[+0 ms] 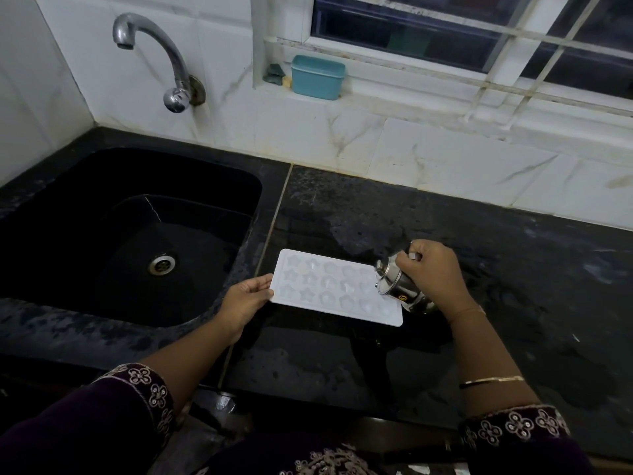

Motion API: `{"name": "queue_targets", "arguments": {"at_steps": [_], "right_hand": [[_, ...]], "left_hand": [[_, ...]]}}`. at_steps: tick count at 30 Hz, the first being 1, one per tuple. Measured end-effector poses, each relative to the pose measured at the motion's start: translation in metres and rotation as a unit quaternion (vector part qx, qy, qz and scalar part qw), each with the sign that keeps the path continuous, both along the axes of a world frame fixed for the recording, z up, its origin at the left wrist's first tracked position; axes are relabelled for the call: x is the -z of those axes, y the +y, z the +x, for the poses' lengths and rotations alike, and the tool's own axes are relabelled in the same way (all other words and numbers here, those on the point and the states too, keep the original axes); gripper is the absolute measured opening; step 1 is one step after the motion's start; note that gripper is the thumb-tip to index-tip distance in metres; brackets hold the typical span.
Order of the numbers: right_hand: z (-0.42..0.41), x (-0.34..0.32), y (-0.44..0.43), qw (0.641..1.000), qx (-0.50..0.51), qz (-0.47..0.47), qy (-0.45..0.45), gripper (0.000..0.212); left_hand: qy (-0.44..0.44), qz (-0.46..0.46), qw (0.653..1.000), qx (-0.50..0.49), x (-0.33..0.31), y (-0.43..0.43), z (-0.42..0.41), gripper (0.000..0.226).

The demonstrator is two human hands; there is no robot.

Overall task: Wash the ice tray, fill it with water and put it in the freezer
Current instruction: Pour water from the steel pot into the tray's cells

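Ice tray [337,290] on counter [479,255], left fingers [262,286] gripping edge

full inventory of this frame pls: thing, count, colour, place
ice tray: 1, white, star-shaped cells, flat on the counter right of the sink
steel vessel: 1, silver, tilted over the tray's right end
sink: 1, black, left, with a metal drain
tap: 1, chrome, on the wall above the sink, no water running
counter: 1, black, looks wet in patches
container: 1, teal, on the window sill
scrub pieces: small, green and yellow, left of the container; count unclear
window: 1, white frame and grille, top right
wall tiles: white, marbled
left hand: 1, holds the tray's left edge
right hand: 1, grips the vessel; bangles on that arm
sleeves: 2, dark, embroidered cuffs
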State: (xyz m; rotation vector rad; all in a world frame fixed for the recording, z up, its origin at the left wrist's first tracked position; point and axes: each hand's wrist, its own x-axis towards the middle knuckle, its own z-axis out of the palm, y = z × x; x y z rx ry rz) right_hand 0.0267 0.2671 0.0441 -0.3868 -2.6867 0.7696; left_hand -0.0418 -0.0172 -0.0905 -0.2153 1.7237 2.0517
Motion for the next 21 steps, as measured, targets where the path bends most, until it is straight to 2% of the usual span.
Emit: {"name": "queue_targets", "arguments": {"at_steps": [21], "right_hand": [[0.001,-0.001,-0.008,0.999,-0.010,0.027,-0.021,0.045]], "left_hand": [[0.003,-0.011,1.000,0.006,0.008,-0.001,-0.004,0.040]]}}
